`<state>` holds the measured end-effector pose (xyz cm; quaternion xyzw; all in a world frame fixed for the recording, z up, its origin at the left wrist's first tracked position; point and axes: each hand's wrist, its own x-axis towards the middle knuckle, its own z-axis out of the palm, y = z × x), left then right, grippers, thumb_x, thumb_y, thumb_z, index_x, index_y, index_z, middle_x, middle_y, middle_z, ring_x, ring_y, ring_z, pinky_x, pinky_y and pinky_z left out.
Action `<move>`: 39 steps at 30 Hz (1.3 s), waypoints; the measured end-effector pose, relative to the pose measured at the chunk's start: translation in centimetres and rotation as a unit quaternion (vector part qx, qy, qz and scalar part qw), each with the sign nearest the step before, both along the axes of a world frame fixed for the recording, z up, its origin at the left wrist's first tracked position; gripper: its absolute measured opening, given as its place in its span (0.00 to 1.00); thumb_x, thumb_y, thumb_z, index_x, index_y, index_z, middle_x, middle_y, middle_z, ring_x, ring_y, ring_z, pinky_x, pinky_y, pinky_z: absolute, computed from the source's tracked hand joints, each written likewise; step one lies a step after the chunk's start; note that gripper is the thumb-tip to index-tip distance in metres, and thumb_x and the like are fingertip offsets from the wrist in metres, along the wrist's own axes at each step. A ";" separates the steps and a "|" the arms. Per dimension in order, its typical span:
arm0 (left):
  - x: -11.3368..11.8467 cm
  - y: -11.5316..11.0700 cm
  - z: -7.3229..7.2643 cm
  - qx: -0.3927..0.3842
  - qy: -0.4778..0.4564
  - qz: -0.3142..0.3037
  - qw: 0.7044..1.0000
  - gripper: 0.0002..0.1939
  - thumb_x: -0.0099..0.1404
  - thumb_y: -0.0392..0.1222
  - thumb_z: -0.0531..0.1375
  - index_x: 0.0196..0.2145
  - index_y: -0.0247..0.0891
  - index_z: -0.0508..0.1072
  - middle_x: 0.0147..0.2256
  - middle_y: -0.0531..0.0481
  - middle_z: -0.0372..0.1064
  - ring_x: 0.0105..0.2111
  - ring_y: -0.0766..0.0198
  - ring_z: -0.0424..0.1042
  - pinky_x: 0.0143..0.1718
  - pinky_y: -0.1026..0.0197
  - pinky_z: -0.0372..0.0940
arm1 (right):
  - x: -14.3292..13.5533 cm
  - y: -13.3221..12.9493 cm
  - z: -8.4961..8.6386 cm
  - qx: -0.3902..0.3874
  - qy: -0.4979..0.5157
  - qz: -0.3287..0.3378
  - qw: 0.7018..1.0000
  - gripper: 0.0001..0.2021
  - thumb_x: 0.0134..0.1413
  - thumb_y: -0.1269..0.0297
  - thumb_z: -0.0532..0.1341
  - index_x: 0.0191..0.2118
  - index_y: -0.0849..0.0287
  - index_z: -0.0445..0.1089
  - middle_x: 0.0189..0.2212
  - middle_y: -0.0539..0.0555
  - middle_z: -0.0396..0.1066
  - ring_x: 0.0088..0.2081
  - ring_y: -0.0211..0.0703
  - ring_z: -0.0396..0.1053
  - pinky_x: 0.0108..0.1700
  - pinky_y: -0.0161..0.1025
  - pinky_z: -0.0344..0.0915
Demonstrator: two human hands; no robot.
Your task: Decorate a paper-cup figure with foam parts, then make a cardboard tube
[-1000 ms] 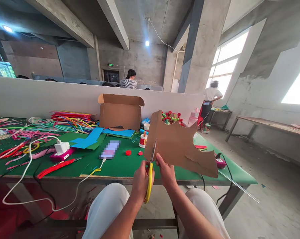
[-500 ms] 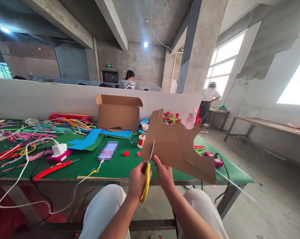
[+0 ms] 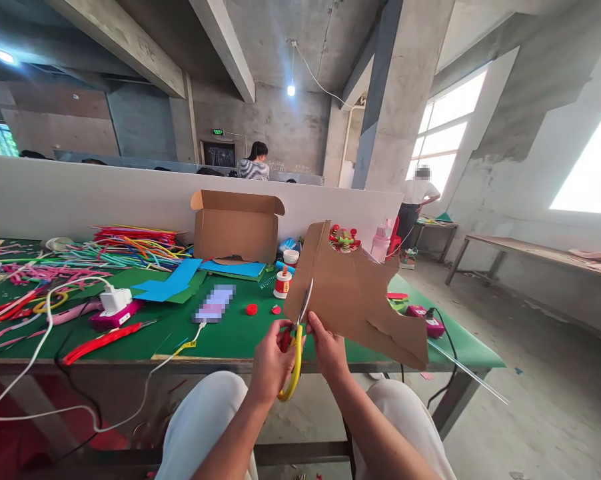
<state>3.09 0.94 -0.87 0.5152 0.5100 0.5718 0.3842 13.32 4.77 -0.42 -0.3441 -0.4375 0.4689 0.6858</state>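
Observation:
A pair of scissors with yellow handles (image 3: 297, 370) is gripped in my left hand (image 3: 271, 360). One blade shows over the lower left part of a brown cardboard sheet (image 3: 350, 283). My right hand (image 3: 329, 343) pinches the sheet's lower edge, its thumb on the near face just right of the blades. The cardboard is tilted up above the table's front edge; curved notches are cut from its top and right side, and a crease runs along its left strip. The far side of the sheet and the fingers behind it are hidden.
On the green table (image 3: 220, 347) lie a phone (image 3: 214, 303) on a cable, a red-handled craft knife (image 3: 103, 343), blue paper (image 3: 168, 283) and many coloured pipe cleaners (image 3: 130, 247). An open cardboard box (image 3: 236, 230), a glue bottle (image 3: 282, 283) and a pink bottle (image 3: 381, 241) stand behind.
The scissors' yellow handle has swung a little and the blades sit slightly differently against the cardboard. Both hands keep their hold. The view has shifted slightly.

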 end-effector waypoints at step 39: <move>-0.9 -0.6 0.4 -0.009 0.092 -0.047 0.995 0.08 0.58 0.39 0.54 0.37 0.43 0.61 0.22 0.58 0.64 0.21 0.65 0.67 0.23 0.66 0.59 | -0.5 -0.5 -0.1 -0.014 0.007 0.004 1.000 0.18 0.36 0.49 0.70 0.19 0.55 0.65 0.17 0.47 0.63 0.23 0.40 0.61 0.32 0.41 0.63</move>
